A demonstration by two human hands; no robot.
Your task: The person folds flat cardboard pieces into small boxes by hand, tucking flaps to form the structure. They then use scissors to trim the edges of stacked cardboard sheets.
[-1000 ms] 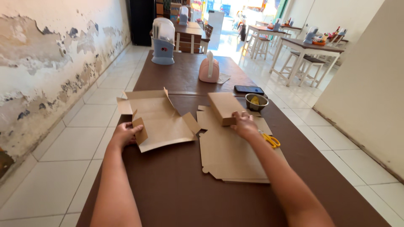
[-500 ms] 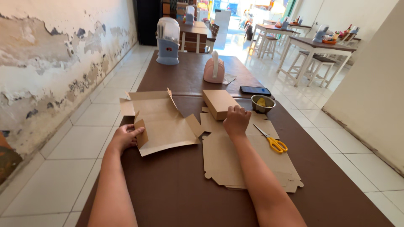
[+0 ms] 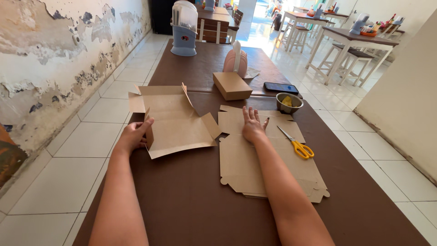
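Released, closed box (image 3: 232,85) sits beyond right hand (image 3: 252,126) on flat cardboard (image 3: 255,159).

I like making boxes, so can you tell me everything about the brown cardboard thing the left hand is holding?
The half-folded cardboard box is plain brown card, creased into panels. It lies open on the dark brown table, its base flat and its side flaps partly raised, with small corner tabs sticking out. The left hand grips its near-left flap, thumb on the edge. Its right edge sits beside the stack of flat cardboard sheets; whether they touch is unclear.
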